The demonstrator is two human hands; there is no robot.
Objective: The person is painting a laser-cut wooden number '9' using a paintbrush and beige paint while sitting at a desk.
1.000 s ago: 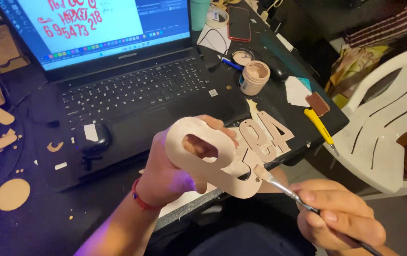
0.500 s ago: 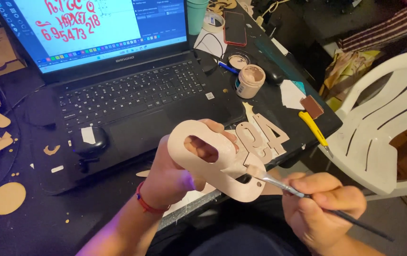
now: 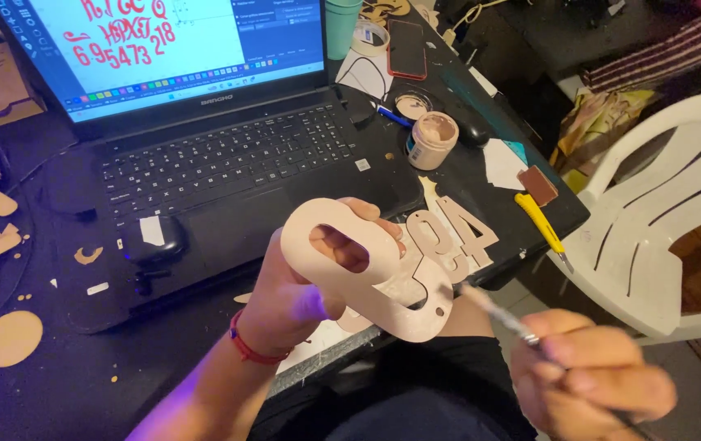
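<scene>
Painting looks partway done: left hand (image 3: 297, 298) has its grip clamped on the cutout (image 3: 367, 273) above the counter (image 3: 56, 376), right hand (image 3: 591, 384) pinching the brush (image 3: 502, 314) just off its edge, jar (image 3: 432, 139) open.

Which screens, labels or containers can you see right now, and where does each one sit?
Laptop screen: top left, lit white with red shapes and a blue edge.
Phone: top centre on the desk, dark face, red case.
Paint pot: right of the keyboard, round, open, beige inside, blue band on its side.
Cup: beside the screen, teal, tall.
Sticker: small white square on the laptop deck.
</scene>
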